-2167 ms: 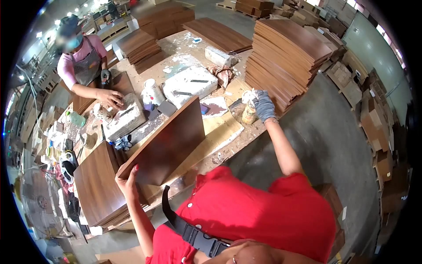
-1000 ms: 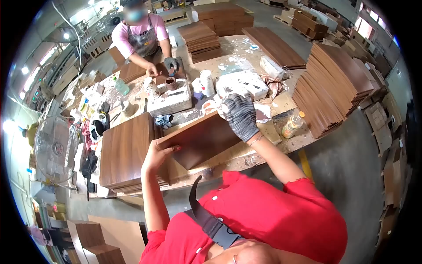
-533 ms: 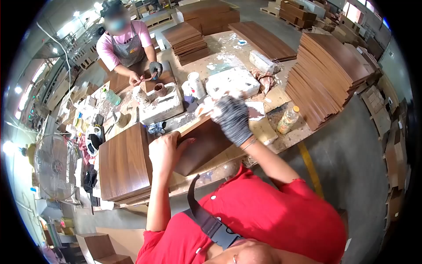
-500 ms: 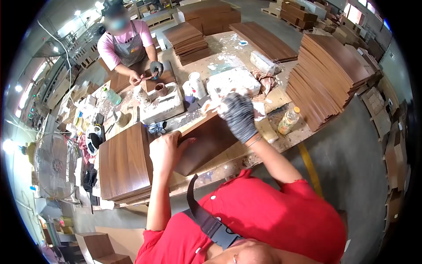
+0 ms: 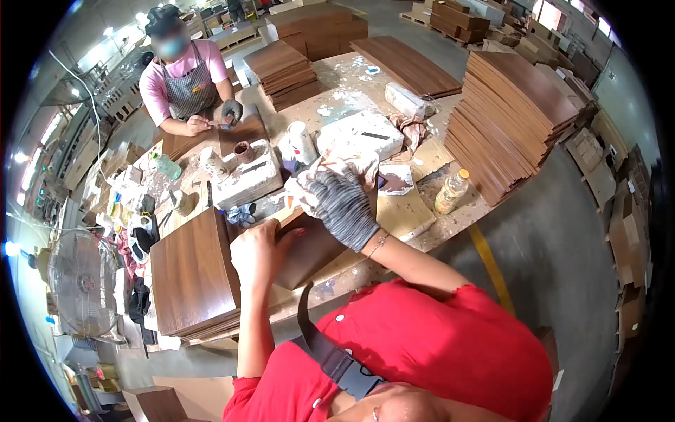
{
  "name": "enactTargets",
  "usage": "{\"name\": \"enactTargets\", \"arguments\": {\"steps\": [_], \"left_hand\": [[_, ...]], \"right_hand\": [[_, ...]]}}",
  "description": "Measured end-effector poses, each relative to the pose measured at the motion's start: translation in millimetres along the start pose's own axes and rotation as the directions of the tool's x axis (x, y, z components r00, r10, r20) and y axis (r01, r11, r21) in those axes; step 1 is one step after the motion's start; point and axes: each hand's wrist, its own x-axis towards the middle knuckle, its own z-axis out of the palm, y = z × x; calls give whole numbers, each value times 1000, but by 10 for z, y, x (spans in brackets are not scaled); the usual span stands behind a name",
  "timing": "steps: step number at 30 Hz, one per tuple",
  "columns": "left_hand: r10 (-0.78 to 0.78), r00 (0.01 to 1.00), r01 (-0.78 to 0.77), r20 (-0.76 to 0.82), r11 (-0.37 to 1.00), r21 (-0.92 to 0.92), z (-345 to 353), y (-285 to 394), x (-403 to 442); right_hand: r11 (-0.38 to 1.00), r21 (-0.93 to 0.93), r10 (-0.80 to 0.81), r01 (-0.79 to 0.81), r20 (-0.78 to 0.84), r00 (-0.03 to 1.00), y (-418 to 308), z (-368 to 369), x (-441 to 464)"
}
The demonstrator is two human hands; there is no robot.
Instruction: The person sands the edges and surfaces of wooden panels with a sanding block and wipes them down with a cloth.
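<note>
A dark brown wooden panel [image 5: 316, 252] stands tilted on its edge at the table's front. My bare left hand [image 5: 259, 252] grips its left end, thumb on the near face. In a grey knitted glove, my right hand [image 5: 339, 204] is closed on a whitish rag [image 5: 302, 191] against the panel's top edge. Left of the panel lies a stack of brown boards [image 5: 191, 271]. A bottle with an orange cap [image 5: 451, 191] stands to the right. Behind my right hand is a white block [image 5: 360, 135] with a dark strip on it.
Across the table [image 5: 337, 91], a co-worker [image 5: 184, 81] holds a small piece in both hands. At the right rises a tall stack of panels [image 5: 496, 119]. A white bottle [image 5: 301, 143] and a brown cup [image 5: 244, 152] stand mid-table. A fan [image 5: 83, 281] is at the left.
My right hand has gone from the orange-capped bottle to the panel, then slid left along its top edge with the rag. The panel has been lowered, with my left hand still gripping it.
</note>
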Motion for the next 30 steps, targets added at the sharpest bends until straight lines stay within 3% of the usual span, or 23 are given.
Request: {"name": "enactTargets", "arguments": {"steps": [1,2,5,8,9,11,13,14,15,17,18,19,20,21,22,23,24,26,27,28,29,30], "left_hand": [[-3,1000,3,5,1000,-2,18,-14,6],[30,999,-31,-9,999,-26,39,-35,1],[65,997,-65,-36,998,-5,21,-35,0],[68,996,-67,-55,997,23,-29,-3,-32],[76,995,-76,-61,997,10,-19,12,-44],[72,995,-76,-65,995,-63,24,3,-47],[71,996,-78,-62,989,-127,45,8,-51],[74,995,-82,-63,989,-121,34,13,-46],[73,995,-80,-65,990,-116,27,10,-46],[77,995,-84,-65,990,-116,48,-13,-49],[81,994,-90,-75,989,-120,46,-22,-39],[80,993,-89,-83,989,-118,25,-19,-41],[80,993,-90,-81,989,-118,4,-6,-45],[85,993,-94,-78,988,-119,-8,6,-46],[61,996,-67,-57,992,-110,-8,-1,-53],[65,996,-72,-62,991,-112,-13,-2,-67],[57,997,-61,-57,996,-66,-18,5,-76],[4,1000,-4,2,1000,3,-65,83,-78],[11,1000,-11,13,1000,3,-35,78,-77],[21,1000,-21,1,999,-39,-11,44,-63],[30,999,-31,-16,996,-79,-7,28,-45],[26,1000,-26,-8,997,-78,-31,46,-32]], "right_hand": [[919,-381,-111,104,3,994,81,-82,-11],[689,-707,-221,161,6,975,91,-191,8],[662,-746,-141,74,-26,990,523,-521,81],[837,-538,23,-101,-150,988,284,-747,124],[834,-542,26,-103,-147,989,262,-637,101],[560,-810,-227,176,55,972,228,-354,59],[735,-654,-229,178,7,973,-54,-210,-2],[770,-620,-154,152,50,987,-106,-301,-12],[739,-643,-228,201,41,973,118,-261,-29],[722,-683,-170,110,-22,985,451,-377,-19],[612,-786,-128,90,14,992,536,-574,14],[588,-804,-187,87,-30,982,664,-749,42],[750,-655,-150,94,-30,988,895,-918,112],[934,-355,-114,32,-212,971,737,-1074,103],[969,-162,158,-185,-168,973,848,-1262,90],[910,-305,231,-280,-186,955,1167,-1406,14],[971,40,236,-235,-306,922,1560,-1421,-49],[962,226,239,-156,-412,879,1338,-1455,-57],[980,76,197,-182,-418,887,793,-1441,12],[780,614,339,-121,-253,906,883,-1359,32],[988,151,88,-30,-393,915,407,-1126,70],[973,231,68,-3,-272,960,505,-885,52]]}}
